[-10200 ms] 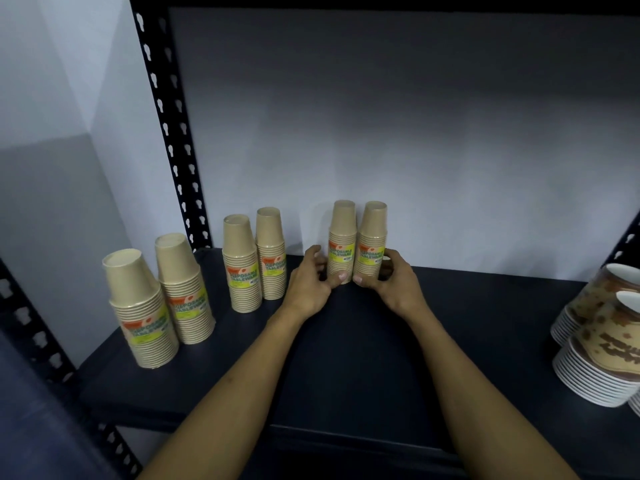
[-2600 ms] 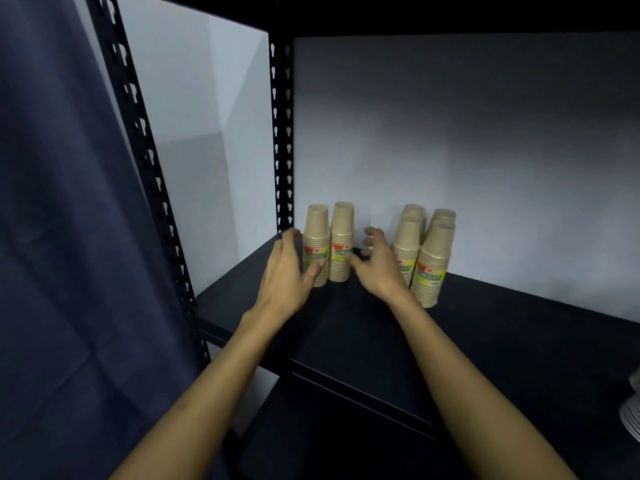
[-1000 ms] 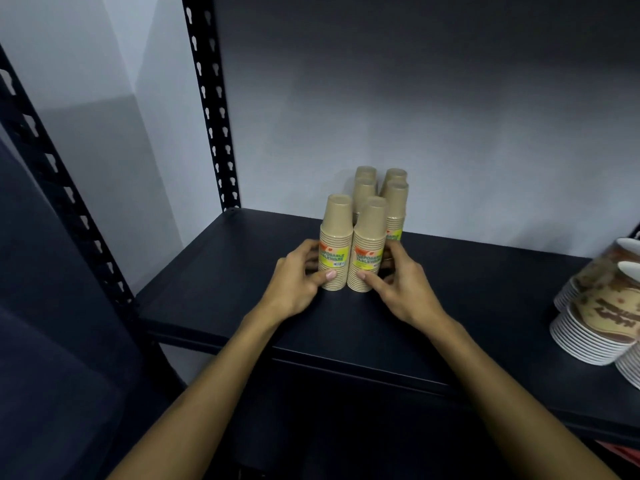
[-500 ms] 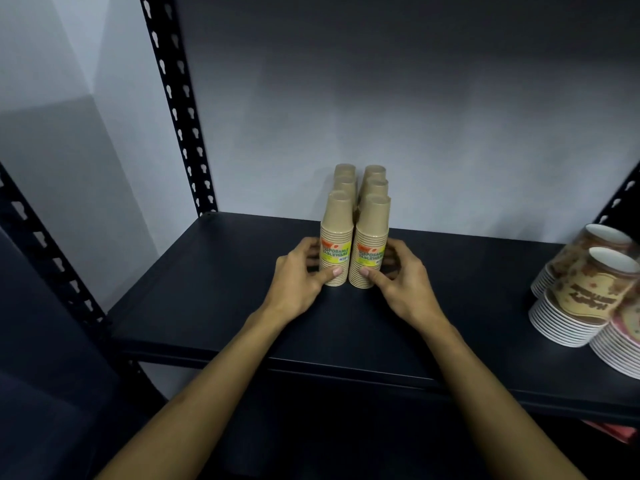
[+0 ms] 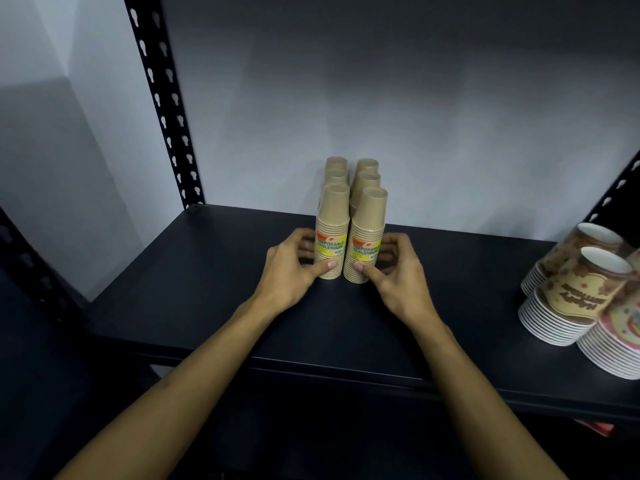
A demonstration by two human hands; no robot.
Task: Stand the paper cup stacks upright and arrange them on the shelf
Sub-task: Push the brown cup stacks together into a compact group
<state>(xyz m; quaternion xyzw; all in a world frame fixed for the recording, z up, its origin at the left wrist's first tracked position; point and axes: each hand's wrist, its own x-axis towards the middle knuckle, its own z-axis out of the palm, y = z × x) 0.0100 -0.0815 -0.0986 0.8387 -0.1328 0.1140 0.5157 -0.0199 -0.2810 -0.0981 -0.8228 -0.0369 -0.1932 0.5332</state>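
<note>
We find six paper cup stacks (image 5: 349,216) upright on the shelf (image 5: 194,271), bases up. The left hand (image 5: 289,268) clasps the front left stack (image 5: 331,233); the right hand (image 5: 398,271) clasps the front right stack (image 5: 367,237).

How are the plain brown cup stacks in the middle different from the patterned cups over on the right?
The plain brown paper cup stacks stand upright, bases up, in two neat rows; the patterned, white-rimmed paper cup stacks lean tilted, open mouths showing. The brown ones carry yellow labels and look narrower; the patterned ones look wider. Both hands touch the brown front pair only. Both kinds rest on the dark metal shelf.

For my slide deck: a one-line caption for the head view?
Both hands square up six upright paper cup stacks on a dark shelf.
</note>
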